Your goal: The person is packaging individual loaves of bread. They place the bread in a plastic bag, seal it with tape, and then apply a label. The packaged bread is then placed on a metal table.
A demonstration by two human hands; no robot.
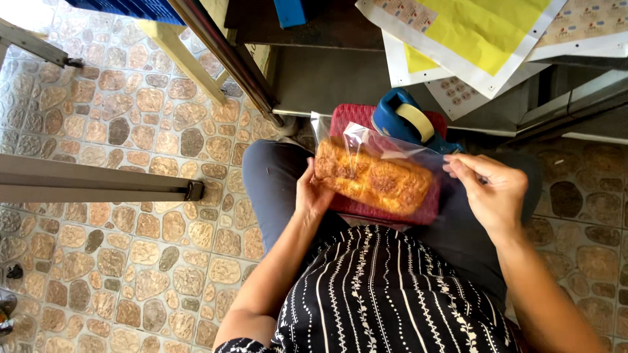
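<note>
Two hands: a left hand (313,194) and a right hand (494,193). One loaf (371,176) of golden bread. One clear bag (392,147) around it. One red stool (350,117) beneath. One blue tape dispenser (405,121) carrying one pale tape roll (417,121). One yellow sheet (484,29) and at least two white printed sheets (458,95) on one grey table (327,82). One blue crate (131,8) at the top edge.

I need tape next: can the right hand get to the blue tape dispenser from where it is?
Probably yes: the tape dispenser lies uncovered just beyond the right hand, but that hand is pinching the bag.
</note>
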